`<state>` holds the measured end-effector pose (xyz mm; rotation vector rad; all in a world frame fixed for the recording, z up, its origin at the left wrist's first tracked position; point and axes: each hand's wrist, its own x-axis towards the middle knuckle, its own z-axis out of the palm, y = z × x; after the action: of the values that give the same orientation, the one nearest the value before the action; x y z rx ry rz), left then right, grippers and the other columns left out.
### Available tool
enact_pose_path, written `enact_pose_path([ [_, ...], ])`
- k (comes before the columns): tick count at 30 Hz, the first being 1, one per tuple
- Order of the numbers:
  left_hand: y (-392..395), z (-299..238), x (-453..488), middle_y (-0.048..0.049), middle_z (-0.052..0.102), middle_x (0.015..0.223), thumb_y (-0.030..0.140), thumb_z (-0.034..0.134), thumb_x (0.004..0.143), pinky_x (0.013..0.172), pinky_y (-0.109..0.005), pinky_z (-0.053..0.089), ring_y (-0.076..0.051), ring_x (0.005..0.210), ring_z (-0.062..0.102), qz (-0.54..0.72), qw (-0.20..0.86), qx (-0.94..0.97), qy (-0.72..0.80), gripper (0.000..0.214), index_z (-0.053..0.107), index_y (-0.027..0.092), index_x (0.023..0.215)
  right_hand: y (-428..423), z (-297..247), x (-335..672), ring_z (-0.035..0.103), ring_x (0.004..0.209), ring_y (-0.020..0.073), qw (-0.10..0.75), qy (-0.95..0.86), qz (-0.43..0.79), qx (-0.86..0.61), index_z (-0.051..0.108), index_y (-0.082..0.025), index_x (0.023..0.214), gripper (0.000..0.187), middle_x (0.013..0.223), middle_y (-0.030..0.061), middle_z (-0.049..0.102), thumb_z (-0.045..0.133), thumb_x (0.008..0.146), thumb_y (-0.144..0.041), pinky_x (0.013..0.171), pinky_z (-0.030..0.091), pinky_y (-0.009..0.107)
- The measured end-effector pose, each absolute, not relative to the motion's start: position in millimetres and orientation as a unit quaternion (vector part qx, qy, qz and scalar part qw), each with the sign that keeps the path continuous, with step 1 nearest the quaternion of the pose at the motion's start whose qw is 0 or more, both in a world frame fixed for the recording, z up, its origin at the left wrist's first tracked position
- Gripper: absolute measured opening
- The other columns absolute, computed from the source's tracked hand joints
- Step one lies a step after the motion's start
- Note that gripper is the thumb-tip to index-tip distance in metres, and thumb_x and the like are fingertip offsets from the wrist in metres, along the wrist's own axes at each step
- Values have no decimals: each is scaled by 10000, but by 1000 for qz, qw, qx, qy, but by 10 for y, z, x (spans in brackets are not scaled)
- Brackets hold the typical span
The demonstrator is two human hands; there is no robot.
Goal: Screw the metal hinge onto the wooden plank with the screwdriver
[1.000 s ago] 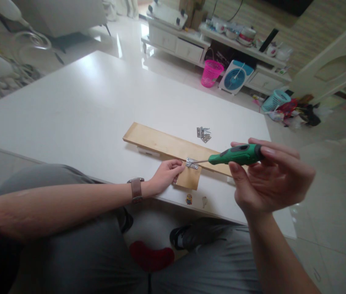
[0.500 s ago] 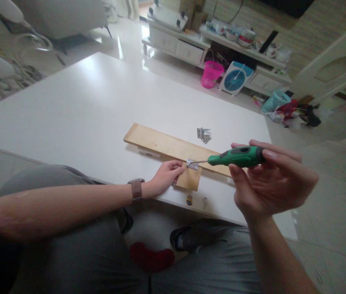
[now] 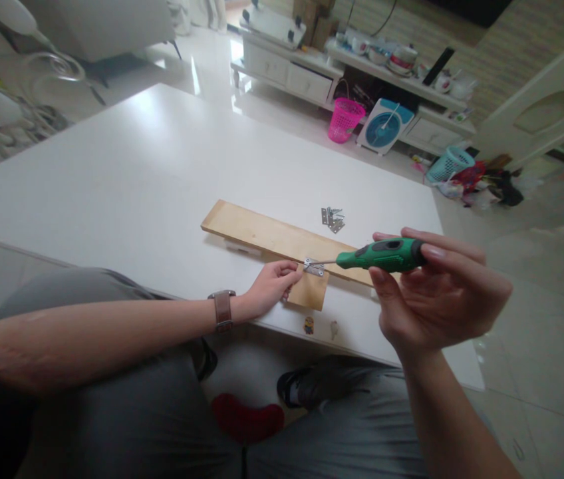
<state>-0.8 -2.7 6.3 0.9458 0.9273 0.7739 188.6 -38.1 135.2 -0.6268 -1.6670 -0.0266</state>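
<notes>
A long wooden board [image 3: 257, 233] lies across the white table [image 3: 152, 173], with a small wooden block [image 3: 312, 293] against its near edge. A small metal hinge [image 3: 313, 267] sits where the two pieces meet. My left hand [image 3: 272, 287] rests on the table with its fingers curled, pressing the small block beside the hinge. My right hand [image 3: 436, 293] is closed round the green handle of a screwdriver [image 3: 379, 255], held level above the table. The screwdriver's thin shaft points left and its tip touches the hinge.
Spare metal hinges [image 3: 332, 219] lie on the table beyond the board. On the floor past the table's far edge stand a pink basket [image 3: 344, 120], a small blue fan [image 3: 384, 126] and a teal basket [image 3: 450, 163]. My knees are under the table's near edge.
My right hand has shifted slightly left and its fingers have turned a little on the screwdriver handle. The left hand and the wood have not moved.
</notes>
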Motion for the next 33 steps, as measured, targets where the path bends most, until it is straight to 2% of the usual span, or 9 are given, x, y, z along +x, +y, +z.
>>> enact_pose_path([
  [8, -30, 54, -9, 18, 619, 680, 460, 815, 759, 488, -212, 389, -80, 525, 501, 356, 721, 425, 415, 372, 704, 134, 900, -404, 1371, 1885, 753, 1098, 251, 621, -731, -24, -283, 648, -299, 1398, 733, 1284, 57, 703, 837, 774, 35, 856, 767, 475],
  [14, -21, 8, 1, 12, 627, 683, 470, 807, 761, 486, -213, 387, -80, 520, 502, 355, 719, 431, 413, 381, 704, 133, 907, -405, 1356, 1896, 760, 1111, 256, 616, -739, -26, -274, 632, -272, 1410, 744, 1301, 75, 687, 842, 771, 47, 896, 759, 471],
  [21, -14, -3, -2, 22, 614, 660, 461, 811, 761, 482, -209, 391, -82, 512, 504, 355, 723, 428, 410, 367, 703, 140, 901, -398, 1339, 1914, 757, 1117, 255, 609, -740, -27, -285, 610, -309, 1420, 735, 1314, 58, 681, 850, 798, -1, 905, 753, 494],
  [33, -23, 42, 0, 15, 627, 686, 468, 805, 754, 489, -218, 396, -83, 517, 507, 352, 719, 429, 418, 381, 707, 135, 912, -395, 1361, 1908, 762, 1093, 256, 612, -743, -32, -269, 629, -277, 1413, 742, 1304, 73, 700, 845, 768, 18, 879, 756, 478],
])
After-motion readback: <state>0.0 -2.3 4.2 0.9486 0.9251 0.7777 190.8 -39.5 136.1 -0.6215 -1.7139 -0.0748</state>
